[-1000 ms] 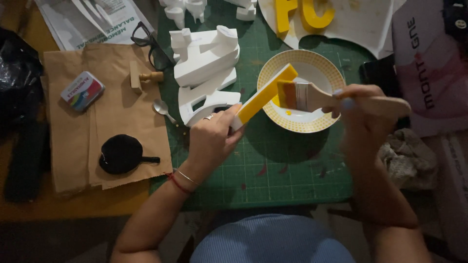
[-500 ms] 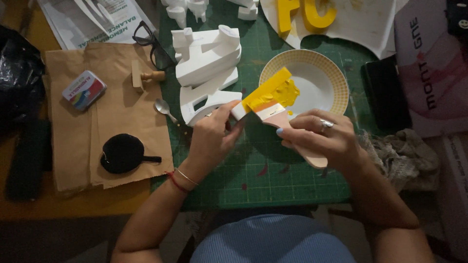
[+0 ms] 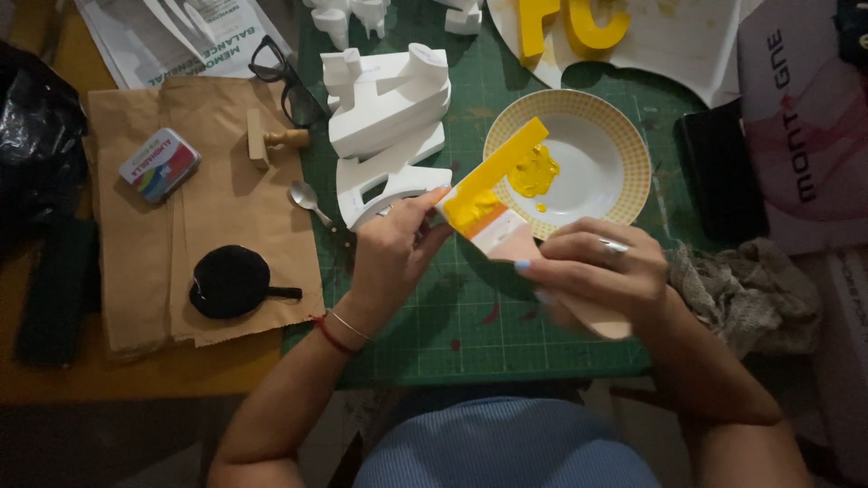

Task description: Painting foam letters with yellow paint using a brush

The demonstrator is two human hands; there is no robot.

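Two hands, left (image 3: 393, 248) and right (image 3: 597, 271), over one green cutting mat (image 3: 506, 334). One flat paintbrush (image 3: 506, 230) loaded with yellow paint. One yellow painted strip (image 3: 502, 163). One white bowl (image 3: 624, 145) with a yellow rim. Two yellow letters (image 3: 574, 20) on one white sheet (image 3: 687, 45). Three stacked white letters (image 3: 389, 117). One spoon (image 3: 307, 199), one pair of glasses (image 3: 285, 81), one small tin (image 3: 160, 164), one wooden stamp (image 3: 271, 138), one black round pad (image 3: 231, 282), one brown paper sheet (image 3: 181, 244), one crumpled rag (image 3: 746, 294).

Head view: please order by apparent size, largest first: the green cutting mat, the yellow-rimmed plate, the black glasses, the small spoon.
1. green cutting mat
2. yellow-rimmed plate
3. black glasses
4. small spoon

All lie flat on one table, so nearness hardly matters.
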